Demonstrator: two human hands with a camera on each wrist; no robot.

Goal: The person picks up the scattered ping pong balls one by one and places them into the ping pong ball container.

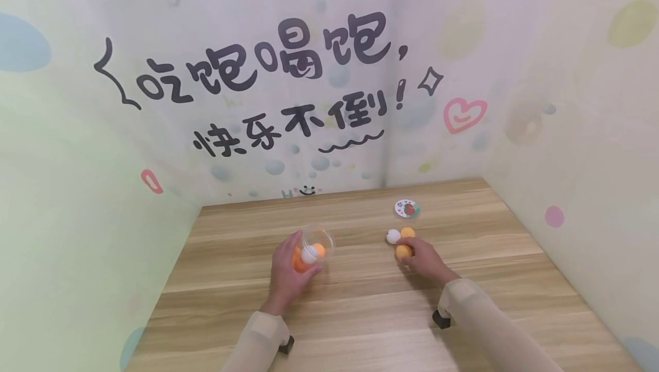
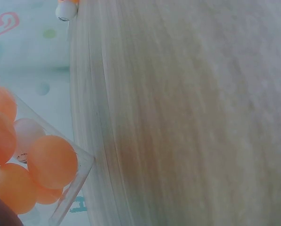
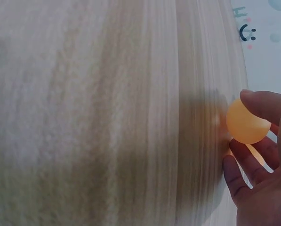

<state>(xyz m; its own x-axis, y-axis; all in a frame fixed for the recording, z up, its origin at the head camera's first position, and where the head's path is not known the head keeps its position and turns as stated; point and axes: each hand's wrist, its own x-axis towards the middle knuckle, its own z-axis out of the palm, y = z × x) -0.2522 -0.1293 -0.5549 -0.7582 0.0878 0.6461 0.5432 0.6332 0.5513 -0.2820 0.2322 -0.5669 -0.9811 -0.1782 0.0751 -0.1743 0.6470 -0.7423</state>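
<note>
On the left of the table, my left hand (image 1: 286,273) grips a clear plastic jar (image 1: 329,238) round its side. Several orange ping-pong balls (image 2: 52,162) and a white one (image 2: 29,137) show through its wall in the left wrist view. Farther right, my right hand (image 1: 428,260) pinches an orange ping-pong ball (image 3: 247,123) between thumb and fingers, low over the wood. Just beyond those fingertips lie a white ping-pong ball (image 1: 393,236) and another orange ball (image 1: 408,232), side by side.
A round disc with a red and green picture (image 1: 406,208) lies near the back of the wood-grain table (image 1: 360,315). Printed walls (image 1: 329,114) with dark lettering enclose the table at the back and both sides.
</note>
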